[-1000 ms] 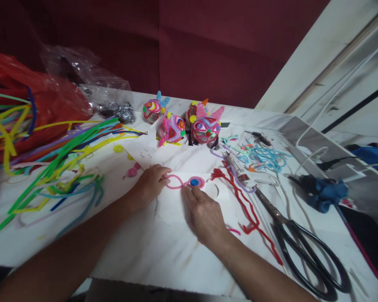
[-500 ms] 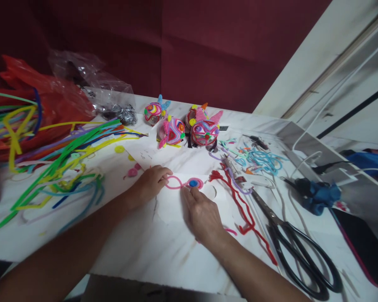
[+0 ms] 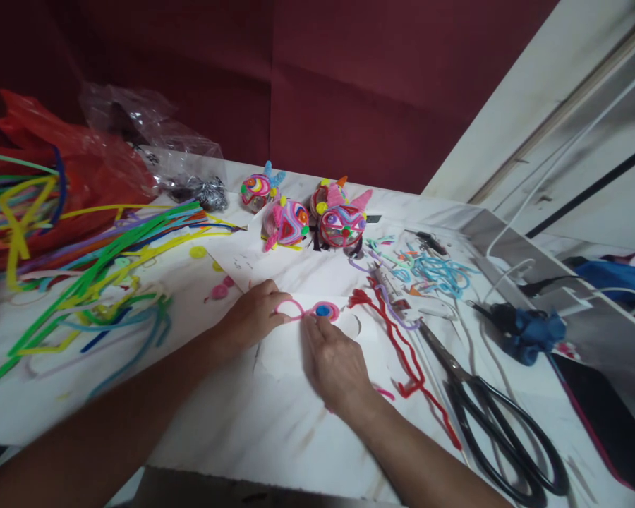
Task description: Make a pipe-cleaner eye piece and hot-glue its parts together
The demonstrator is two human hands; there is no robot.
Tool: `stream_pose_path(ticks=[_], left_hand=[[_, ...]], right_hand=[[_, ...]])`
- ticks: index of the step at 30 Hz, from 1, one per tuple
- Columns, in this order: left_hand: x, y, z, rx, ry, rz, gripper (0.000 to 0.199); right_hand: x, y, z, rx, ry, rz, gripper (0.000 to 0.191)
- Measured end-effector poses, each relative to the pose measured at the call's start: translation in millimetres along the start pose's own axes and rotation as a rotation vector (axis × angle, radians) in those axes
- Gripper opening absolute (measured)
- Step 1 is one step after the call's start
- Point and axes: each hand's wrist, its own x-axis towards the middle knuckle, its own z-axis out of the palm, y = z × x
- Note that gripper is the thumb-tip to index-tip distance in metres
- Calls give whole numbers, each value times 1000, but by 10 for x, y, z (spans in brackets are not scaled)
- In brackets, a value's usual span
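A pink pipe cleaner (image 3: 298, 306) lies on white paper, bent into an open loop on the left and joined on the right to a flat coil with a blue centre (image 3: 323, 311). My left hand (image 3: 255, 312) pinches the loop's left end between thumb and fingers. The fingertips of my right hand (image 3: 339, 361) press together on the strand where loop and coil meet, just below the blue centre. Beside my right hand runs a twisted red pipe cleaner (image 3: 415, 363). A bit of pink pipe cleaner (image 3: 385, 394) shows past the right wrist.
Several decorated balls (image 3: 343, 226) stand at the back. Bundled pipe cleaners (image 3: 106, 261) and a red bag (image 3: 79, 155) fill the left. To the right lie large scissors (image 3: 463, 377), a glue gun (image 3: 423, 307), blue scraps (image 3: 444, 271) and a phone (image 3: 603, 416).
My left thumb and fingers have shifted their hold on the loop, and the loop looks slightly narrower. The right hand keeps its place on the strand. The whole view has shifted slightly.
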Motion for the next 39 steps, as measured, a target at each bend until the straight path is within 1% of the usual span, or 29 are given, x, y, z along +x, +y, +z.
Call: stream_pose_path(ticks=[5, 8, 12, 16, 22, 25, 27, 32, 39], left_hand=[[-17, 36, -1, -23, 29, -2, 25], [-29, 63, -11, -32, 19, 18, 13], [-35, 84, -4, -25, 2, 24, 19], [-30, 61, 42, -30, 21, 27, 20], [-32, 2, 98, -74, 35, 110, 19], [-36, -14, 106, -81, 37, 114, 18], [-37, -21, 108, -81, 44, 117, 18], [-34, -37, 109, -90, 42, 123, 18], [-45, -39, 90, -118, 66, 129, 18]], right_hand=[[10, 2, 26, -21, 26, -2, 44], [17, 1, 18, -25, 34, -1, 42], [17, 3, -7, -14, 17, -1, 42], [14, 13, -15, 16, -1, 13, 41], [8, 30, -25, 82, -26, 56, 44], [5, 39, -27, 96, -27, 57, 44], [2, 46, -18, 104, -15, 61, 43], [-4, 63, 9, 127, 62, 79, 42], [0, 78, 34, 136, 98, 73, 34]])
